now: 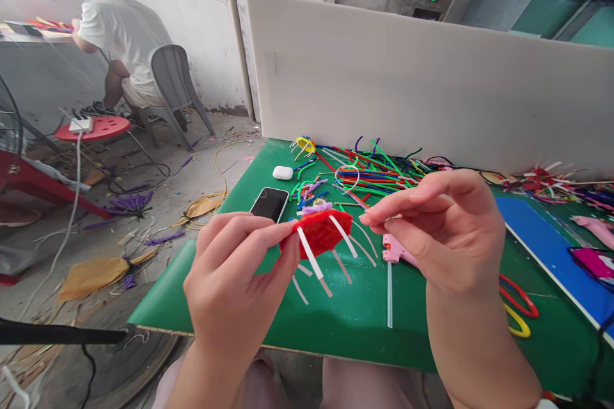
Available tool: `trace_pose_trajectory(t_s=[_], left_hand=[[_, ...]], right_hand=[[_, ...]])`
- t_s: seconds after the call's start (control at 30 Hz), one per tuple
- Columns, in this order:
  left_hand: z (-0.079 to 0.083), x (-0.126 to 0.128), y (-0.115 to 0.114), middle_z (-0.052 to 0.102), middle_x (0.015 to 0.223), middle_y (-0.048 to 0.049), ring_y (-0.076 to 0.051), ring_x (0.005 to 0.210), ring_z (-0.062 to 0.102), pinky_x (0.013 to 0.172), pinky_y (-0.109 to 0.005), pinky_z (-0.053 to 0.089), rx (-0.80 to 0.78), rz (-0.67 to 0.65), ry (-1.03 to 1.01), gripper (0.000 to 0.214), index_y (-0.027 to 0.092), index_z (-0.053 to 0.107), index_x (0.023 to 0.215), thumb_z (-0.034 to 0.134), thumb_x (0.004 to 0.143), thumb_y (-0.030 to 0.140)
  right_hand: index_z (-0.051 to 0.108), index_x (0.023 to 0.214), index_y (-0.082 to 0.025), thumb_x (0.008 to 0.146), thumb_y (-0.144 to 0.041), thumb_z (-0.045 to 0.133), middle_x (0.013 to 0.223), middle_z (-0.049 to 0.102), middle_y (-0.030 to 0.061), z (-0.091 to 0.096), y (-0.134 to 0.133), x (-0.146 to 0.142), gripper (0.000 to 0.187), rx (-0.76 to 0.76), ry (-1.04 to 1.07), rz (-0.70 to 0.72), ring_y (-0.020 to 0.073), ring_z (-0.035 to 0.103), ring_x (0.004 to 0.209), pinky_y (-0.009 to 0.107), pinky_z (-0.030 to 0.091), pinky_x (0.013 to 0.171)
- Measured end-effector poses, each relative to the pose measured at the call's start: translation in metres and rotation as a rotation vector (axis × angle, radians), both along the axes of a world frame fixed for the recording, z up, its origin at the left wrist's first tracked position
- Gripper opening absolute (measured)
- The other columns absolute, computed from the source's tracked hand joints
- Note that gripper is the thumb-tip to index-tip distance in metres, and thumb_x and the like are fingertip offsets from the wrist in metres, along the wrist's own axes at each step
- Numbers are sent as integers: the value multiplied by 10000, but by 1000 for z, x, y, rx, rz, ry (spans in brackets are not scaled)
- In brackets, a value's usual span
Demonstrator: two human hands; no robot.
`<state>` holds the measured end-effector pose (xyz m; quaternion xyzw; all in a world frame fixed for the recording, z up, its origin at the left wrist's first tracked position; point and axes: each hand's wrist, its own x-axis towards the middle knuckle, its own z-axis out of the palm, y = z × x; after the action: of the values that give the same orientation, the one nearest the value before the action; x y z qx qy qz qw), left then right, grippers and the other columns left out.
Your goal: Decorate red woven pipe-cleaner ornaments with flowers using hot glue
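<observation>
My left hand [235, 268] pinches a small red fuzzy craft piece [322, 230] with several white strips sticking out of it, held above the green table [345, 319]. My right hand [441, 223] is just right of the piece, fingers pressed together in a pinch near one white strip; what it pinches, if anything, is too thin to make out. A pink glue gun [396, 249] lies on the table under my right hand, with a clear glue stick [389, 294] beside it.
A black phone [269, 204] and a white earbud case [283, 172] lie at the table's left. A heap of coloured pipe cleaners [374, 169] sits against the white board [422, 77]. Red and yellow loops [520, 310] lie right. Another person sits on a grey chair [175, 86] far left.
</observation>
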<state>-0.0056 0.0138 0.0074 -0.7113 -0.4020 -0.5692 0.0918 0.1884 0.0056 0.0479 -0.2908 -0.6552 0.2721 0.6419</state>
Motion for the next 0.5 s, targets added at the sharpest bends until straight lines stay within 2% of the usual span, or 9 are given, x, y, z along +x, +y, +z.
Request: trace_pose_trajectory(t_s=[0.27, 0.5], left_hand=[[1, 1, 0, 586, 713, 7, -138, 699, 530, 648, -311, 447, -9, -33, 3, 238, 223, 624, 805, 689, 647, 57], [1, 1, 0, 588, 710, 9, -137, 702, 531, 647, -308, 448, -3, -31, 1, 232, 224, 624, 797, 691, 646, 60]], right_hand=[[535, 894, -232, 733, -14, 591, 767, 705, -36, -1, 1, 0, 276, -11, 9, -24, 140, 689, 688, 210, 581, 503], [581, 858, -208, 715, -23, 623, 733, 688, -26, -2, 4, 1, 239, 14, 3, -37, 144, 686, 658, 218, 584, 527]])
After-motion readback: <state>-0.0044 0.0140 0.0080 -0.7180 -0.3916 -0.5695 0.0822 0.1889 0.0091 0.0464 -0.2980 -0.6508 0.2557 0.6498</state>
